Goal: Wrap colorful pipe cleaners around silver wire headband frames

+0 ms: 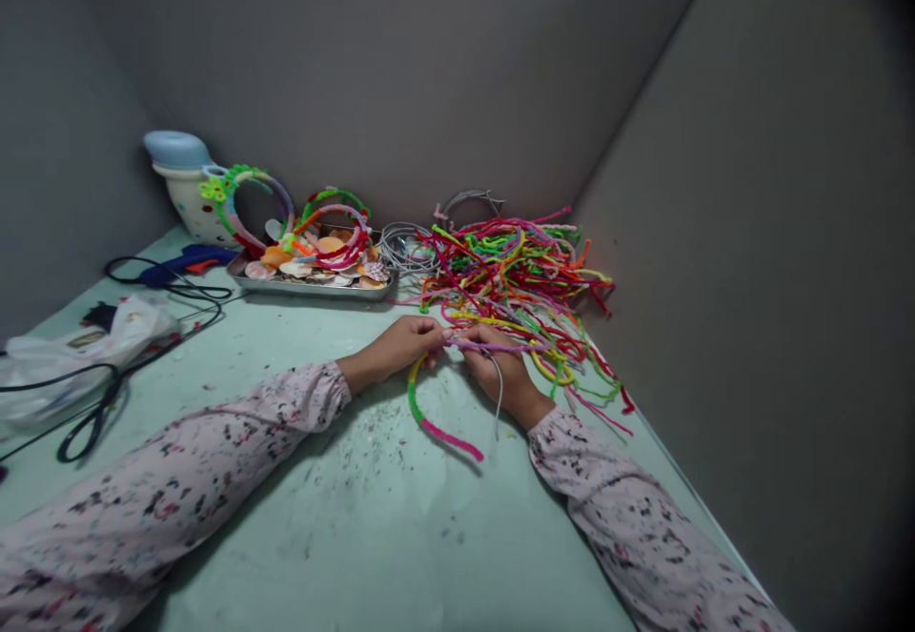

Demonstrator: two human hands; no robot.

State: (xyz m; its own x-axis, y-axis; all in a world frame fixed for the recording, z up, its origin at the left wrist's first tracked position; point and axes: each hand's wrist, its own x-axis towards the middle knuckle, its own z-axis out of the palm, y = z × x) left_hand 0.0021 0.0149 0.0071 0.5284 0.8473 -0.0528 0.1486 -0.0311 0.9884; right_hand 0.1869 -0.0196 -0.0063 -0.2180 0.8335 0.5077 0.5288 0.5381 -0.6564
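My left hand (409,344) pinches a curved wire wrapped in pipe cleaner (416,404), banded yellow, green and pink, whose pink end hangs toward me. Close beside it, the fingers of my right hand (500,370) are closed on a purple pipe cleaner (525,348) that sticks out to the right. A bare grey wire end (500,394) curves down past my right hand. Both sets of fingertips nearly meet; the exact contact between wire and purple strand is hidden there.
Behind my right hand lies a heap of colourful pipe cleaners (500,260). Left of it are coiled grey wire (409,249) and a metal tray (315,291) of shells with wrapped hoops. A blue-lidded container (187,195), dark cable (114,389) and plastic bag (53,375) sit at left.
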